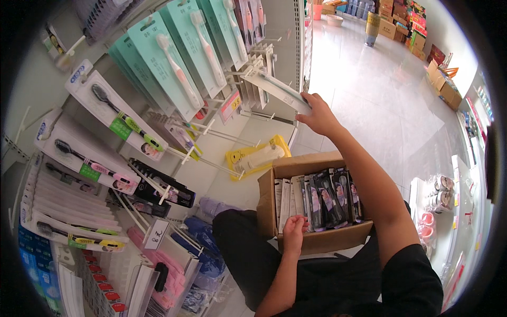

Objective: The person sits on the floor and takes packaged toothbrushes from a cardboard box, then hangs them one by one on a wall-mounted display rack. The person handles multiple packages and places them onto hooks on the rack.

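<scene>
My right hand grips the lower end of a packaged toothbrush in a white, clear-fronted pack. The pack's upper end is at a display hook; I cannot tell whether it hangs on it. Over the near left corner of an open cardboard box is my left hand, its fingers curled and nothing visible in them. The box sits at my legs, filled with upright toothbrush packs, mostly black with some white ones at the left.
Left of me, hooks carry mint-green toothbrush packs and white toothbrush packs. A yellow pack lies on the shelf base behind the box. Price tags and bare hook ends jut outward. Cartons stand beyond the tiled floor.
</scene>
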Available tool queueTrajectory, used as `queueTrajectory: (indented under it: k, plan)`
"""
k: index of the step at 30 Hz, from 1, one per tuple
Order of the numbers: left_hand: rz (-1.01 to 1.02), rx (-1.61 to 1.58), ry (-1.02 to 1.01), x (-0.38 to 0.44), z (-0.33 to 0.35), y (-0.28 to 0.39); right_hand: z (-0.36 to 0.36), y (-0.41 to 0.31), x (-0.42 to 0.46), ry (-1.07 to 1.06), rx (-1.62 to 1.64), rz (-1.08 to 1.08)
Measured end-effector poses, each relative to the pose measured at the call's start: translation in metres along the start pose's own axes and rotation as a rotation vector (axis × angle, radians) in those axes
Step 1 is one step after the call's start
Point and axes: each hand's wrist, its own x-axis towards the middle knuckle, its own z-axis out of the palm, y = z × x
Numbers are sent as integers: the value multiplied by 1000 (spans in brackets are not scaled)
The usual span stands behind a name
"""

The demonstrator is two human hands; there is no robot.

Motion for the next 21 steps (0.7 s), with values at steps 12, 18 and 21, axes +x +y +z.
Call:
queueTrajectory:
  k: [12, 18, 21]
  plan:
    - [-17, 66, 20, -1, -2, 3, 51, 25, -17, 36, -95, 12]
    - [-47, -48, 23, -2, -1, 7, 63, 64, -99, 95, 172, 296]
    - [79, -56, 29, -8, 0, 16, 62, 53, -169, 310, 165, 518]
